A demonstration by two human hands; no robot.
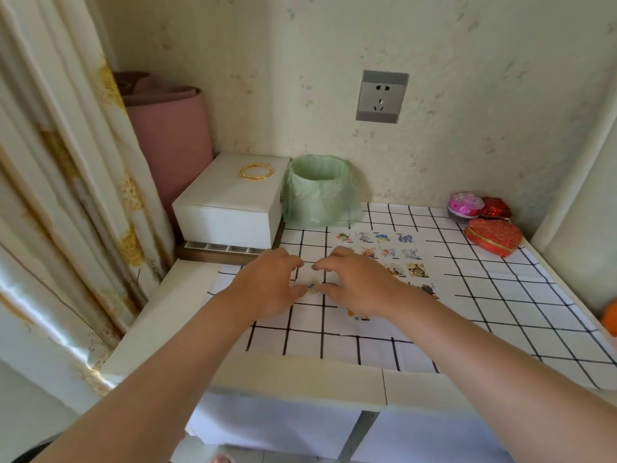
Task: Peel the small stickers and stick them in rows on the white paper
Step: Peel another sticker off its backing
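Both hands are reaching over the table (187, 315), which is wearing a white cloth with black squares (500, 312). The left hand (267, 285) and the right hand (359, 285) are facing each other, very near, with the fingers loosely bent. The two index fingertips are almost meeting. Lower down, the two thumb tips are coming together on one small sticker (313, 289). This sticker is sitting exactly between the hands, touching both thumbs. I cannot tell whether the thumbs are pinching it or only pressing it down.

The white paper (397, 245) is lying on the cloth just behind and to the right of the right hand, and the hand is partly covering it. Its edges are hard to separate from the white cloth. The stuck stickers (384, 237) are standing on it in rows: four in the far row, fewer showing in the rows nearer the hand. One more coloured sticker (357, 314) is showing just below the right wrist.

At the back left a white box (233, 202) is carrying gold bangles (256, 171), and beside it a small bin with a green bag (317, 192) is standing. At the far right corner a red heart-shaped box (493, 236) and a pink round box (465, 202) are resting.
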